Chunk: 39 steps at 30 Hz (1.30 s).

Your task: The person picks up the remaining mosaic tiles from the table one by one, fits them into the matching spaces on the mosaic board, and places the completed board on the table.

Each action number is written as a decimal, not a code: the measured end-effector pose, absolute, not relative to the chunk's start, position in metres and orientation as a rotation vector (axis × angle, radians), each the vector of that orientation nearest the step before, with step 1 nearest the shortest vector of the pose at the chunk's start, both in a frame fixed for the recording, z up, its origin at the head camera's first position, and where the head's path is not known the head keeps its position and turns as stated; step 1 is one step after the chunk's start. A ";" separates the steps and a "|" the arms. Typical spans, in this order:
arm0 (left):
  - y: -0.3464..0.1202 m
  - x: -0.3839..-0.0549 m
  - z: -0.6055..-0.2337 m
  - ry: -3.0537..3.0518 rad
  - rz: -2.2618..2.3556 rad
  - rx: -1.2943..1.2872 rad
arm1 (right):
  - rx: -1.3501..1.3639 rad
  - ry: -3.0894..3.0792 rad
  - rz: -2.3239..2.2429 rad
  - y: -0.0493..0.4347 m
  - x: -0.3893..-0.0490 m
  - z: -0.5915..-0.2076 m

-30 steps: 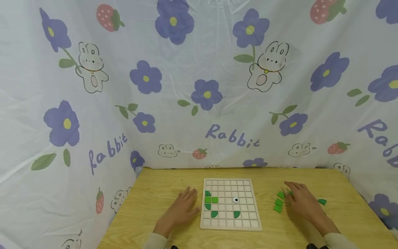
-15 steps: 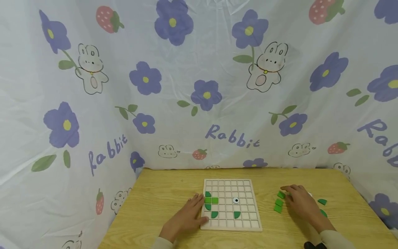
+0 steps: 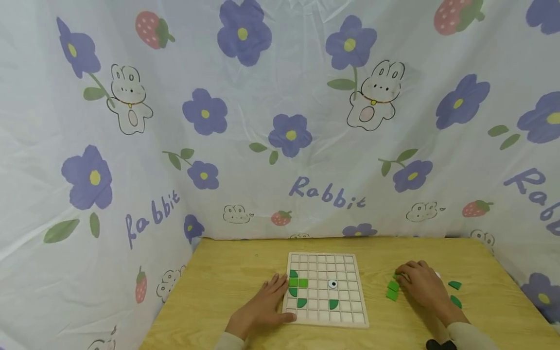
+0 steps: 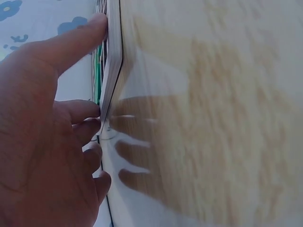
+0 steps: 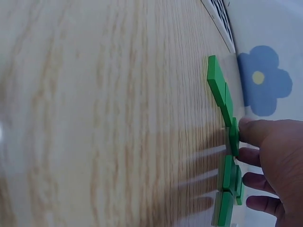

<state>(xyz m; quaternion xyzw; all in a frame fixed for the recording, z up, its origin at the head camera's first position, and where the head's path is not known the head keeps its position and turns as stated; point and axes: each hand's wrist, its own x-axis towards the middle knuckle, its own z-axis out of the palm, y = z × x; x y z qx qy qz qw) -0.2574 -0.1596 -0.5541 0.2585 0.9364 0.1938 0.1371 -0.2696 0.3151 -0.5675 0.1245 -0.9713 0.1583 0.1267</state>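
A pale wooden grid board (image 3: 321, 267) lies mid-table. It bears two light green square tiles (image 3: 303, 283), several dark green quarter-round tiles (image 3: 334, 304) and a white eye piece (image 3: 333, 284). My left hand (image 3: 264, 301) rests along its left edge, fingers fairly straight, thumb on the near left corner. To the right of the board, my right hand (image 3: 422, 287) pinches the farthest light green square tile (image 5: 234, 137) of a short row, thumb and forefinger at its ends. Two more light green square tiles (image 3: 392, 295) lie just nearer.
Dark green quarter-round tiles (image 3: 455, 285) lie right of my right hand, and a white piece (image 3: 437, 275) peeks out behind it. More green tiles (image 5: 225, 208) sit below its fingers in the right wrist view. A printed cloth (image 3: 323, 155) hangs behind the wooden table (image 3: 236, 262).
My left hand has moved right onto the board's edge. My right hand has shifted slightly left, its fingers coming down over the farthest light green square tile.
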 end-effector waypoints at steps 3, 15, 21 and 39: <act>-0.159 -0.256 -0.556 2.711 0.568 0.728 | 0.341 -2.845 0.463 0.315 -0.272 -0.568; -0.162 -0.251 -0.557 2.730 0.566 0.653 | 0.332 -2.823 0.381 0.315 -0.273 -0.571; -0.164 -0.252 -0.560 2.738 0.576 0.639 | 0.351 -2.826 0.353 0.314 -0.272 -0.569; -0.163 -0.251 -0.561 2.753 0.541 0.625 | 0.380 -2.775 0.360 0.318 -0.272 -0.573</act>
